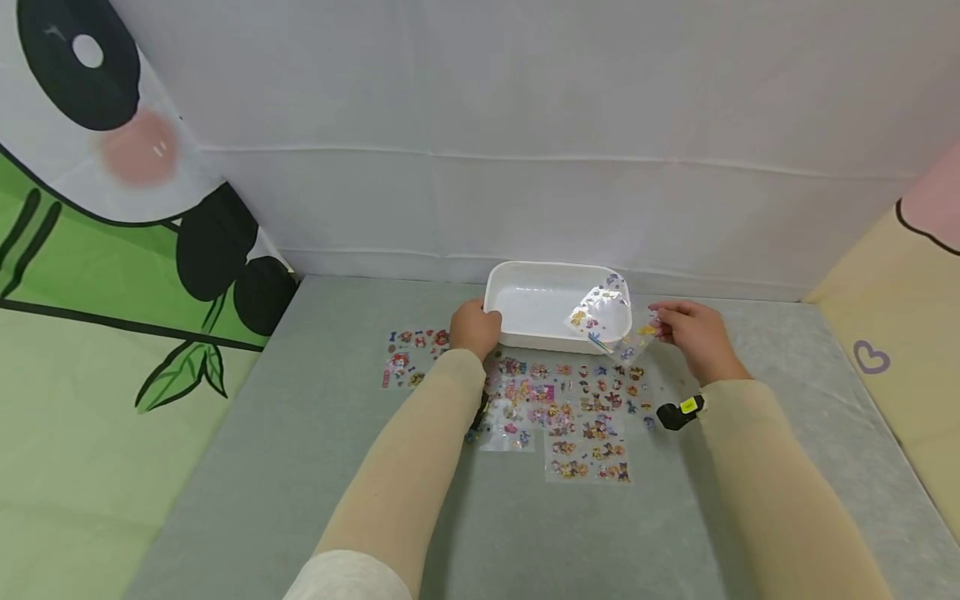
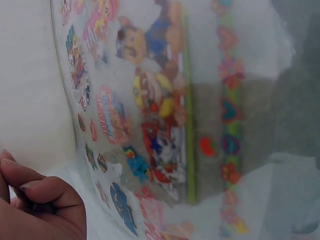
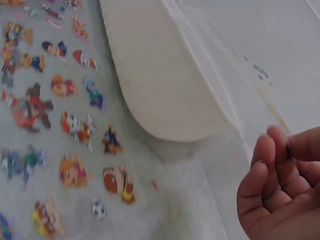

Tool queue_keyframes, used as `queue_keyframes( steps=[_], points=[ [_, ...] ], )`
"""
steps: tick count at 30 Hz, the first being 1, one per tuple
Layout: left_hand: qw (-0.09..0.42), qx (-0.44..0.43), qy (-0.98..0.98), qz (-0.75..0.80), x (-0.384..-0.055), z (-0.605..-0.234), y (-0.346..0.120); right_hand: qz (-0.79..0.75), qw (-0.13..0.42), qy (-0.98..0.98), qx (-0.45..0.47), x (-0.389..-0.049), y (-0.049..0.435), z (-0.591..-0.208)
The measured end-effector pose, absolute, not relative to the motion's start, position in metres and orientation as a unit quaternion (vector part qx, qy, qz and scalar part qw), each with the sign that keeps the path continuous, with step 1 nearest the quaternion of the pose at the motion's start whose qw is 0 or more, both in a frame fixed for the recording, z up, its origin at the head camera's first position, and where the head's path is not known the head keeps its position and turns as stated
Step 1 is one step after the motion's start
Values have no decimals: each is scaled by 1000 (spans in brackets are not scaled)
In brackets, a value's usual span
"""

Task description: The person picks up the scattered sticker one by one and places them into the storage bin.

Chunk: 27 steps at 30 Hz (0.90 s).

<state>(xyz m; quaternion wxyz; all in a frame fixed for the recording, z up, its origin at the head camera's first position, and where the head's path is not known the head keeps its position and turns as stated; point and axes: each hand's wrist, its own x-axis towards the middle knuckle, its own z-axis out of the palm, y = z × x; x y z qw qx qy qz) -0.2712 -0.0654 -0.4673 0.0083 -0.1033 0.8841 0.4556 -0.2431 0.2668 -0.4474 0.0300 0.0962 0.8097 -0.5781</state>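
Observation:
A white rectangular tray (image 1: 525,340) stands at the back of the table. My left hand (image 1: 476,327) grips its front left corner, thumb toward the rim; in the left wrist view the fingers (image 2: 55,192) curl near the tray's wall (image 2: 30,85). Between thumb and fingertips, my right hand (image 1: 693,333) pinches the edge of a clear sticker sheet (image 1: 592,312), which slants across the tray's right end. The right wrist view shows this hand (image 3: 280,185) with its fingers curled beside the tray's outside (image 3: 160,75).
Several clear sheets of cartoon stickers (image 1: 588,425) lie overlapping in front of the tray. Another sticker sheet (image 1: 408,354) lies to the left, partly behind my left hand. A white cloth wall (image 1: 480,200) rises behind the grey table (image 1: 300,467).

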Motion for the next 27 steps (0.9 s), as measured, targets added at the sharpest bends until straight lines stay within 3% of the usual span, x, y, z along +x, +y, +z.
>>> queue_keyframes(
  steps=[16, 27],
  points=[
    [12, -114, 882, 457, -274, -469, -66, -523, 33, 844, 110, -277, 226, -427],
    [19, -118, 881, 459, -276, -471, -65, -472, 6, 877, 87, -289, 205, -429]
  ],
)
